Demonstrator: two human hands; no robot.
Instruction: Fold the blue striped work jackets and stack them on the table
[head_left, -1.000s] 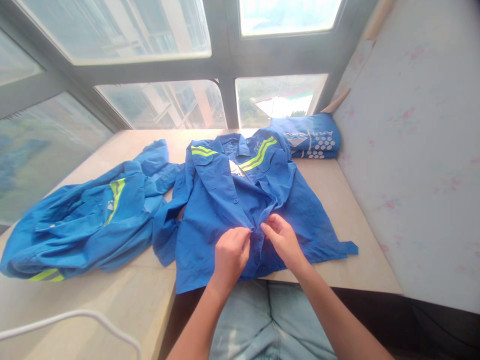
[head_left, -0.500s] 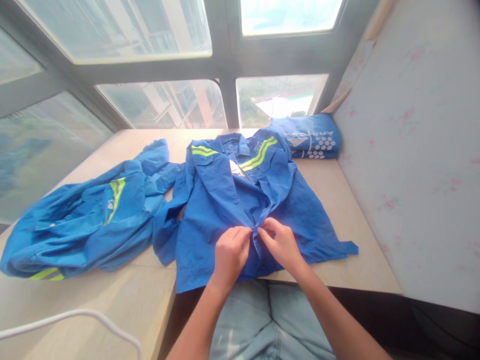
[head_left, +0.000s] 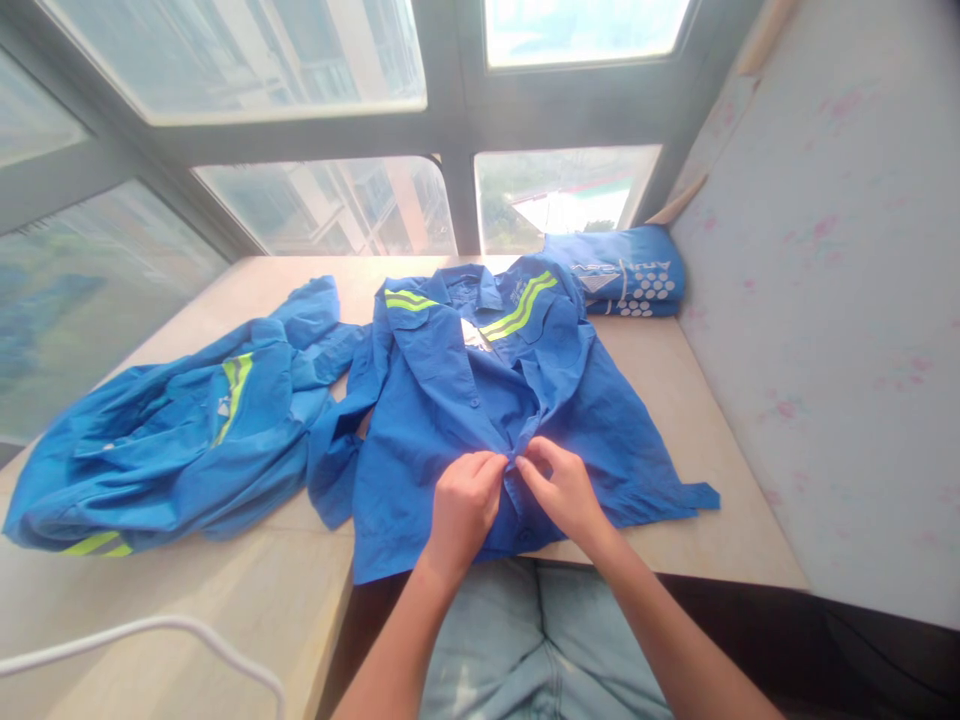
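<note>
A blue work jacket (head_left: 427, 440) with yellow-green reflective stripes lies front side up, its collar pointing at the window. My left hand (head_left: 469, 505) pinches one front edge near the lower middle. Right beside it, my right hand (head_left: 559, 485) pinches the opposite front edge, thumb and forefinger closed on the cloth. The fingertips nearly meet, and whatever small part sits between them is hidden. Below the hands a button (head_left: 524, 536) shows on the front, and another button (head_left: 475, 402) sits higher up. The jacket's upper front gapes, with a white label (head_left: 474, 336) inside the neck.
A second blue jacket (head_left: 180, 450) lies crumpled at the left. Behind, against the patterned wall (head_left: 847, 330), rests a folded blue bundle (head_left: 637, 272) with white print. All lie on a pale wooden surface (head_left: 720, 440) below the windows. A white cable (head_left: 150, 625) curves at the lower left.
Both hands keep their pinch on the jacket's front edges at nearly the same spot. The whole view has shifted very slightly; the jackets lie as before.
</note>
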